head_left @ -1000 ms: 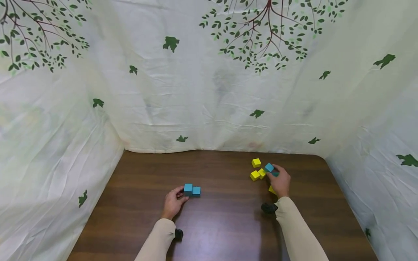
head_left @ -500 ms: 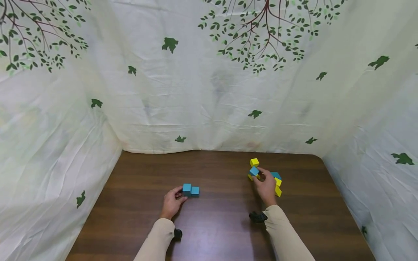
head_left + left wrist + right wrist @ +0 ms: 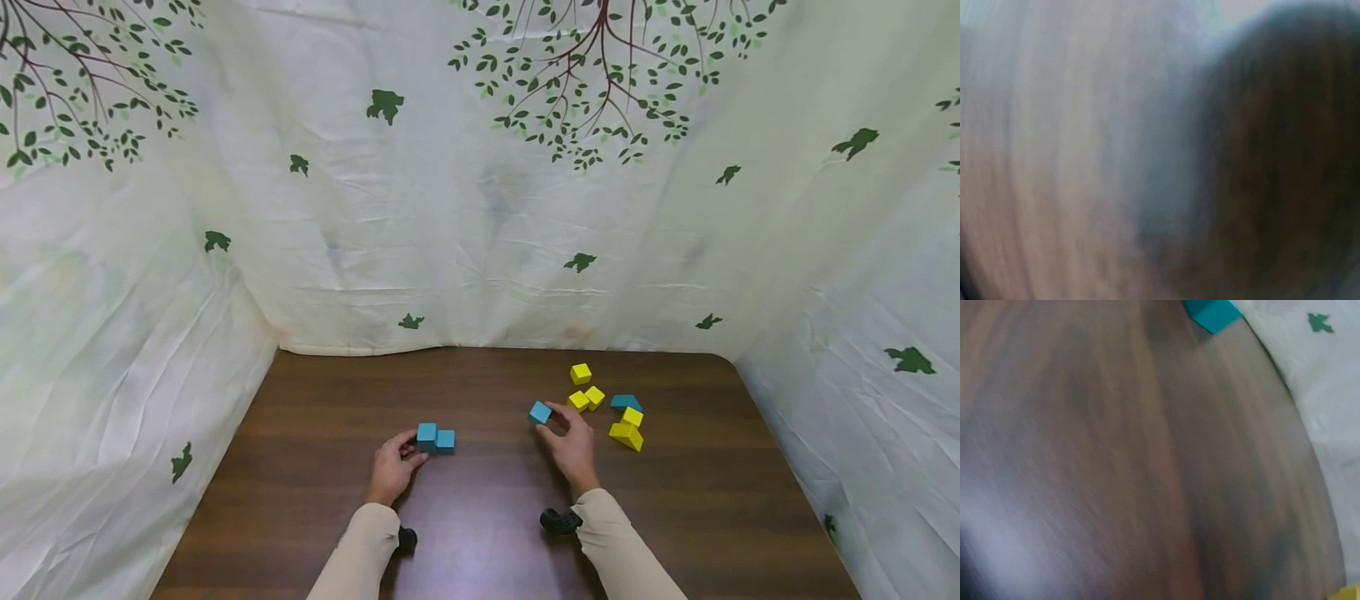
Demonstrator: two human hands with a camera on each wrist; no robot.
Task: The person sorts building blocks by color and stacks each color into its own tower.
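In the head view my left hand [image 3: 393, 470] holds a blue cube [image 3: 427, 437], fingers at its far side and thumb at its near side. A second blue cube [image 3: 446, 442] stands close against its right side. My right hand [image 3: 572, 450] pinches another blue cube [image 3: 540, 412] between thumb and fingers, tilted and over the table to the right of that pair. This held cube [image 3: 1213, 314] shows at the top edge of the right wrist view. The left wrist view is a blur.
Right of my right hand lie several yellow blocks: a cube [image 3: 581, 373] at the back, two cubes [image 3: 587, 398] side by side, and a cube [image 3: 632, 417] by a yellow triangular block [image 3: 626, 436]. A blue wedge-shaped block [image 3: 626, 402] lies behind these. Printed cloth [image 3: 480, 208] hangs behind the brown table [image 3: 337, 383].
My right hand has carried the blue cube leftward from beside the blue wedge, past the yellow cubes, toward the middle. My left hand stays at its blue cube.
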